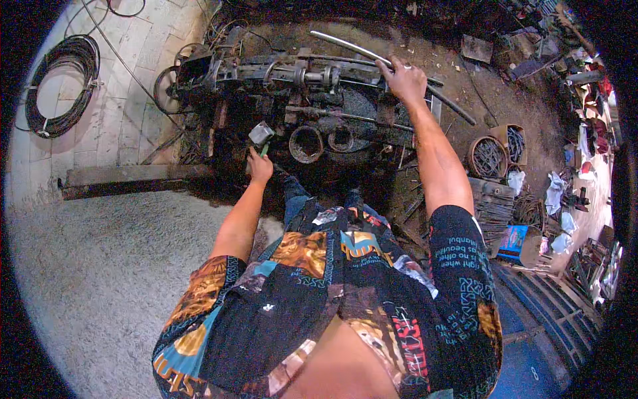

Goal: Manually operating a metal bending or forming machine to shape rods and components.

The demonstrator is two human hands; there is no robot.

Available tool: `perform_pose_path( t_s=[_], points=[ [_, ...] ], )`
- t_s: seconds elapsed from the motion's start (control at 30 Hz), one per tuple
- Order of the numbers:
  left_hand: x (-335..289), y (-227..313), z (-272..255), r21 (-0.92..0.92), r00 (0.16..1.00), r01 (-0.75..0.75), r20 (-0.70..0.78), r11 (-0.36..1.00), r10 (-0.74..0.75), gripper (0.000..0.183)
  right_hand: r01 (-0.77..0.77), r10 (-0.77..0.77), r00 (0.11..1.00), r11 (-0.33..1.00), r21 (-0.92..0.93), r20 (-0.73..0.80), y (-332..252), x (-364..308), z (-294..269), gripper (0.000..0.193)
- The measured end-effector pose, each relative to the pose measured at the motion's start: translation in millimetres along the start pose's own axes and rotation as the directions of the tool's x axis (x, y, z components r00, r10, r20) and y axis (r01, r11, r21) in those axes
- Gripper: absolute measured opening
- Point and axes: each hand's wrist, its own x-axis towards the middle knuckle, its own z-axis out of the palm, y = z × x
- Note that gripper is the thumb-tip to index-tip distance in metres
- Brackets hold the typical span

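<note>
My right hand (404, 80) is closed around a long round metal bar (352, 46), reaching out over the far right of a greasy, dark machine (279, 76). The bar's left part is bright and its right part darker; it slants down to the right across the machine's rails. Lower and to the left, my left hand (259, 166) is closed on a short tool with a green handle and a grey, blocky head (262, 133), perhaps a hammer. That head is raised in front of the machine, left of two round metal cans (306, 144).
A coil of black cable (63, 86) lies on pale tiles at the far left. On the right stand a round tub of metal pieces (487, 157) and a cardboard box (513, 143). A blue slatted metal panel (538, 319) is at the lower right.
</note>
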Motion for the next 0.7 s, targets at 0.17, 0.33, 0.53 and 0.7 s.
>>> perform_pose_path(
  t_s=[0.17,0.33,0.53,0.7],
  points=[
    [5,-7,5,0.065,0.999,0.034,0.003,0.997,-0.034,0.065,0.023,-0.024,1.0,0.999,-0.034,-0.014,-3,1,-1,0.063],
    [-1,3,0,0.018,0.999,0.046,0.014,0.999,-0.046,0.065,0.004,-0.004,1.0,1.0,-0.025,0.015,2,1,1,0.063],
    [-7,9,-5,0.003,0.998,0.069,0.011,0.998,-0.069,0.064,-0.01,0.01,1.0,1.0,0.013,0.025,-2,1,-2,0.062],
    [-6,6,-4,-0.012,0.998,0.063,0.018,0.998,-0.063,0.064,-0.007,0.007,1.0,1.0,0.01,-0.021,7,3,12,0.061]
  ],
)
